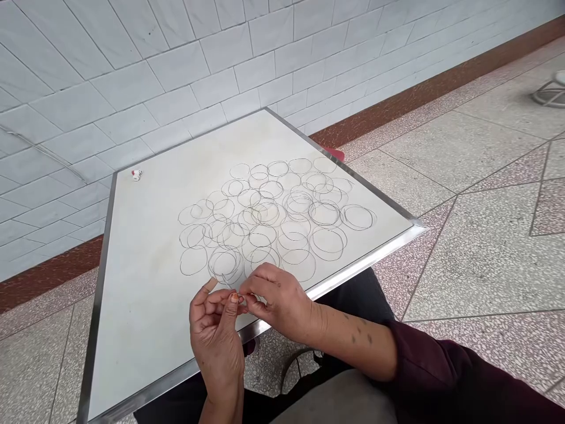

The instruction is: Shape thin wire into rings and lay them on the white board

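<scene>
Many thin dark wire rings (pixel 327 244) lie spread on the white tabletop (pixel 150 247), several of them overlapping. Over the table's near edge, my left hand (pixel 218 330) is palm up, thumb and forefinger pinched together. My right hand (pixel 278 297) comes in from the right, its fingertips closed and meeting those of the left. A thin wire (pixel 226 281) shows at the pinched fingertips; most of it is hidden by the fingers, so its full shape cannot be told. Rings lie just beyond both hands.
A metal rim (pixel 366 256) edges the table. A small white and red object (pixel 136 175) sits at its far left corner. Behind stands a white tiled wall (pixel 220 53). Speckled floor (pixel 494 247) extends right, with a stool base (pixel 549 97) at the far right.
</scene>
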A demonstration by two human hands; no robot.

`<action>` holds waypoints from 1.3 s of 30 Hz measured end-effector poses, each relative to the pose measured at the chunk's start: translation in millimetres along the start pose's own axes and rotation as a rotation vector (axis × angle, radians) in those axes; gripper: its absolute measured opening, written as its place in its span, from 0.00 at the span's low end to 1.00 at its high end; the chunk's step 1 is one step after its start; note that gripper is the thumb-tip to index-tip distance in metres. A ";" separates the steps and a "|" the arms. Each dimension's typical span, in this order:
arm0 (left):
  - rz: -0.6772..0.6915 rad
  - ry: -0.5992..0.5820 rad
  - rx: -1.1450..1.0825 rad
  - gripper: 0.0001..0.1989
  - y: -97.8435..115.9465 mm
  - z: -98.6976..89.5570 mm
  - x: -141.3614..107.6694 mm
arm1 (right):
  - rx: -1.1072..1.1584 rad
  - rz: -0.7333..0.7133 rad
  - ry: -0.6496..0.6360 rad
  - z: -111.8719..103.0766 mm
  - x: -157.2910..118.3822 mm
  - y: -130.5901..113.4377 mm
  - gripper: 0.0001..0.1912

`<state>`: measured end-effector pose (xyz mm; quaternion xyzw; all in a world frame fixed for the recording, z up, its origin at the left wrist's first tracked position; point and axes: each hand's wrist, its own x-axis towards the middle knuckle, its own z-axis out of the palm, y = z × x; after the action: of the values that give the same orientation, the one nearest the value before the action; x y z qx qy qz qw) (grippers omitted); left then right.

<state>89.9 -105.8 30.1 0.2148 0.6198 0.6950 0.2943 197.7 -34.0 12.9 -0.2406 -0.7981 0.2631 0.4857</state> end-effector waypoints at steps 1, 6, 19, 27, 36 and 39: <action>0.006 0.003 0.012 0.23 -0.1 -0.5 0.0 | 0.008 0.000 -0.009 0.1 -0.2 0.0 0.07; 0.019 0.004 0.040 0.24 -0.6 -1.6 -0.2 | 0.060 0.010 -0.033 2.0 -1.7 1.1 0.05; 0.061 0.060 0.074 0.21 -1.7 2.9 -1.3 | 0.414 0.425 -0.129 2.1 -2.0 -6.5 0.06; 0.092 0.106 0.078 0.20 -4.5 4.6 -0.4 | 0.397 0.437 -0.087 6.3 -1.8 -7.7 0.05; 0.058 0.100 0.049 0.20 -4.8 3.4 0.8 | 0.336 0.442 -0.075 10.6 -6.4 -8.1 0.10; 0.040 0.092 0.019 0.20 -5.4 3.1 2.1 | 0.270 0.375 -0.073 12.0 -8.7 -5.6 0.11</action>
<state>91.2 -101.8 25.0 0.1978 0.6349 0.7039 0.2494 189.7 -46.0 6.2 -0.3079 -0.7140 0.4617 0.4269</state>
